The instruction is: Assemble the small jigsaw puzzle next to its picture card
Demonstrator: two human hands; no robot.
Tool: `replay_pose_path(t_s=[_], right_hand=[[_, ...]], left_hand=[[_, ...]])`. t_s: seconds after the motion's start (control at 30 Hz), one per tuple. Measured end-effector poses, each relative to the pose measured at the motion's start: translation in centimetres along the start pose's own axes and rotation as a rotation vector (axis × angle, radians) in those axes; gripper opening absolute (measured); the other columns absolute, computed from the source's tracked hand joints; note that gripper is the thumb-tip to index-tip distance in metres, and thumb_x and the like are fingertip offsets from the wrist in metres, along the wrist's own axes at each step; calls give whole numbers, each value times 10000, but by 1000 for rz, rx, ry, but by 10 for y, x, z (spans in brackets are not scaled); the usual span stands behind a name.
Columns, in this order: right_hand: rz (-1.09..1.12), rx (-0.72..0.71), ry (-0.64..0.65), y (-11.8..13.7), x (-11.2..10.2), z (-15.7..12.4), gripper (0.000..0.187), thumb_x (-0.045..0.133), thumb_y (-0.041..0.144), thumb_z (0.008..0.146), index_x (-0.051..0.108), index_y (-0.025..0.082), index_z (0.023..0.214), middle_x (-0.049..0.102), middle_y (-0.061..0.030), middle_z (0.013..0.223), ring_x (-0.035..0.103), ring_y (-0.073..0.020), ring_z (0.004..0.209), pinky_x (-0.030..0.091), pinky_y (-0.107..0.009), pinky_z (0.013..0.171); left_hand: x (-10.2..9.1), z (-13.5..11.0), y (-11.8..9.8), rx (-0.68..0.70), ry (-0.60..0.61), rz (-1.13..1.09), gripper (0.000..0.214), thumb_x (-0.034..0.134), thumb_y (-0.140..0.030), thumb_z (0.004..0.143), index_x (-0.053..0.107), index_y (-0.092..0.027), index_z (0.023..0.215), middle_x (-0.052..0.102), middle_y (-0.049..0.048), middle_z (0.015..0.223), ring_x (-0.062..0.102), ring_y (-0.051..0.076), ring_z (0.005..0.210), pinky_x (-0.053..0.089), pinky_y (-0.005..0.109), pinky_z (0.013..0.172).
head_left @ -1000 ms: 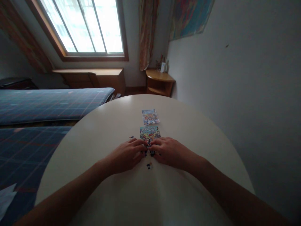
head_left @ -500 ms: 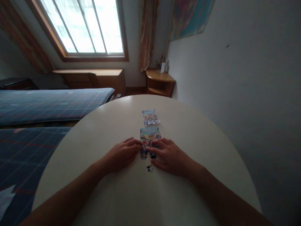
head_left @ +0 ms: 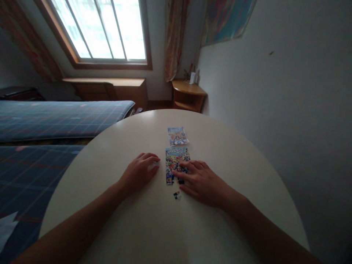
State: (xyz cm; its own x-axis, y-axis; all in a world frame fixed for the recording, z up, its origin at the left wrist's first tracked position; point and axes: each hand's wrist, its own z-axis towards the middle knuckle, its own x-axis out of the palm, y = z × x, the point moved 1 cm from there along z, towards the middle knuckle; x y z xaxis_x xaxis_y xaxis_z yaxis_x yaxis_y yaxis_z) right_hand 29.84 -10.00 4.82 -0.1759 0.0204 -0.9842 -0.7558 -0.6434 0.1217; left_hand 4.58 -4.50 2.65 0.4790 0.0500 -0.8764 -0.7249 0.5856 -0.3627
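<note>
A colourful jigsaw puzzle (head_left: 173,154) lies on the round table, with a gap at its lower edge. My right hand (head_left: 196,181) rests on its right side, fingers spread and fingertips on the pieces. Just left of the puzzle, apart from it, my left hand (head_left: 141,168) is low over the table. Its fingers are curved, with a gap between thumb and index finger; whatever lies under the fingertips is hidden. Below the puzzle, near my right thumb, are loose puzzle pieces (head_left: 176,195), dark and white.
Beyond the puzzle lies a printed picture sheet (head_left: 178,136) in similar colours. The pale round table (head_left: 132,227) stands close to a wall on the right. To the left are plaid-covered mattresses (head_left: 63,117); a corner shelf (head_left: 189,88) stands behind.
My left hand has moved away from the puzzle, to the left and slightly up, uncovering its left edge. My right hand stays on the puzzle. The view has shifted slightly.
</note>
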Motion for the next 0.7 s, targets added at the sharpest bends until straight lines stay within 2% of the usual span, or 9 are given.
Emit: replay_pose_path(t_s=[0.17,0.33,0.53,0.7], right_hand=[[-43,30,-17,8,-3,3,426,561,390,949,536,332,1371,523,-90,1421,504,-312,1237,375,-526,1046],[-63,65,-32,14,-1,5,383,561,373,950,580,300,1326,563,-108,1376,523,-323,1209,406,-529,1013],[80,3,-81,-5,5,-2,493,590,350,932,489,296,1412,562,-67,1405,515,-272,1247,415,-478,1027],[168,10,-108,-17,5,-6,438,630,325,891,572,278,1323,589,-67,1384,537,-252,1239,406,-470,1033]], left_hand=[[4,1,-7,-5,8,8,276,597,-326,897,643,-207,1142,647,72,1223,566,260,1132,481,443,1003],[-2,3,6,-65,16,34,258,551,-273,888,649,-193,1113,651,84,1184,569,261,1113,472,438,1002],[-5,7,22,-62,62,32,197,542,-295,907,695,-229,1011,678,65,1060,589,247,1024,480,410,948],[-4,9,23,-71,79,-3,174,531,-274,903,695,-222,930,697,55,1003,598,245,992,470,400,933]])
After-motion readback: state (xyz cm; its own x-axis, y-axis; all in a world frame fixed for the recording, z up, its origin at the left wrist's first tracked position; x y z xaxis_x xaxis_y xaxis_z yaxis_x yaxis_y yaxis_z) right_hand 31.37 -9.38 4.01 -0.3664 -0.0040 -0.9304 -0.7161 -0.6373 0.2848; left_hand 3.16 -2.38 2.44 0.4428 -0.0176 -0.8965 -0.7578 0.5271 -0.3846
